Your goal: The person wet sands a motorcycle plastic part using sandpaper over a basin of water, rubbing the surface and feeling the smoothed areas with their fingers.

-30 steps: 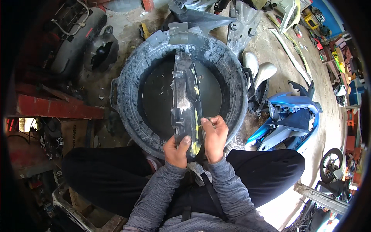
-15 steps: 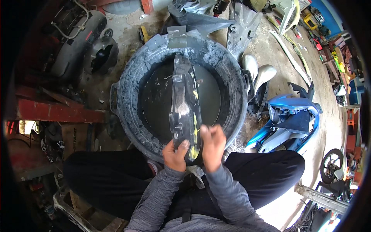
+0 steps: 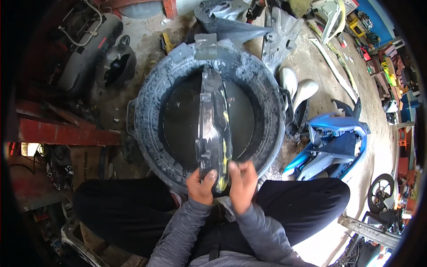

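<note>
A long, narrow black plastic panel (image 3: 213, 124), scuffed and marked with yellow-green patches along its right side, lies lengthwise over the large round tub (image 3: 147, 93). My left hand (image 3: 201, 186) is closed on the panel's near end, its thumb on top and the fingers beneath. At the panel's right edge, near the same end, is my right hand (image 3: 243, 184), its fingers curled and its thumb tip against the yellow-marked side. Whatever those fingers may pinch is hidden. Dark liquid (image 3: 180, 120) fills the bottom of the tub, below the panel.
Blue and black motorcycle fairing (image 3: 333, 142) lies on the floor to the right, beside two grey rounded pieces (image 3: 304, 91). More dark panels (image 3: 231, 26) are piled beyond the tub. At left are a red metal beam (image 3: 66, 132) and a grey tank (image 3: 89, 49). A wheel (image 3: 381, 193) is far right.
My right hand has slid toward me along the panel's right edge. The panel and my left hand have shifted slightly nearer to me.
</note>
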`<state>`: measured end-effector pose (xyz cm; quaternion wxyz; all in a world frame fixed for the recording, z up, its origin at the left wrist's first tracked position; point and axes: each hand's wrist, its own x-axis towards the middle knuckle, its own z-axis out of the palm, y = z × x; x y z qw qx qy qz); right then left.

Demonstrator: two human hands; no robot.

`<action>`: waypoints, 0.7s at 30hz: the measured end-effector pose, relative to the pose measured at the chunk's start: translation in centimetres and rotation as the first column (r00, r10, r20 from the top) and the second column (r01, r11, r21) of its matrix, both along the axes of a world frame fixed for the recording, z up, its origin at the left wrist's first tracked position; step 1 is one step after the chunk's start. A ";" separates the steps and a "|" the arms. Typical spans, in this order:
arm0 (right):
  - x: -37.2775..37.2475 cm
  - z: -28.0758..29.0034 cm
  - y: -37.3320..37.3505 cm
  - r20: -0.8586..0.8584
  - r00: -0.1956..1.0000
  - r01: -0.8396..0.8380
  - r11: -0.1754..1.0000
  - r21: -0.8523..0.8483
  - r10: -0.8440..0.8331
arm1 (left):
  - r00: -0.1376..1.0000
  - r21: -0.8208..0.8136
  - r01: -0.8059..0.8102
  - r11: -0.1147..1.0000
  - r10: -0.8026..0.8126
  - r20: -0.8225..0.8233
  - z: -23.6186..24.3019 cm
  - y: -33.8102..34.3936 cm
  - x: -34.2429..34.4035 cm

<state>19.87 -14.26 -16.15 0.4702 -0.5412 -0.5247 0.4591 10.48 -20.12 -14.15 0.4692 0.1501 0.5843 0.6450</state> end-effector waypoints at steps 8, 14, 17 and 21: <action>-0.2 1.2 -0.7 -0.018 1.000 0.014 1.000 0.008 -0.013 | 1.000 0.017 -0.024 1.000 0.023 0.012 -0.6 0.0 0.2; 0.1 1.2 0.2 0.087 0.996 -0.010 0.998 0.061 0.004 | 1.000 0.009 -0.003 1.000 0.003 0.005 -0.4 0.1 -0.4; -1.0 1.6 3.4 0.060 0.998 -0.028 0.999 0.017 0.027 | 0.999 0.003 -0.028 1.000 0.028 0.032 0.1 0.4 -0.1; -0.3 1.1 -0.5 -0.022 1.000 0.001 0.998 0.058 0.001 | 1.000 0.003 -0.026 1.000 0.026 0.006 -0.4 0.4 -0.5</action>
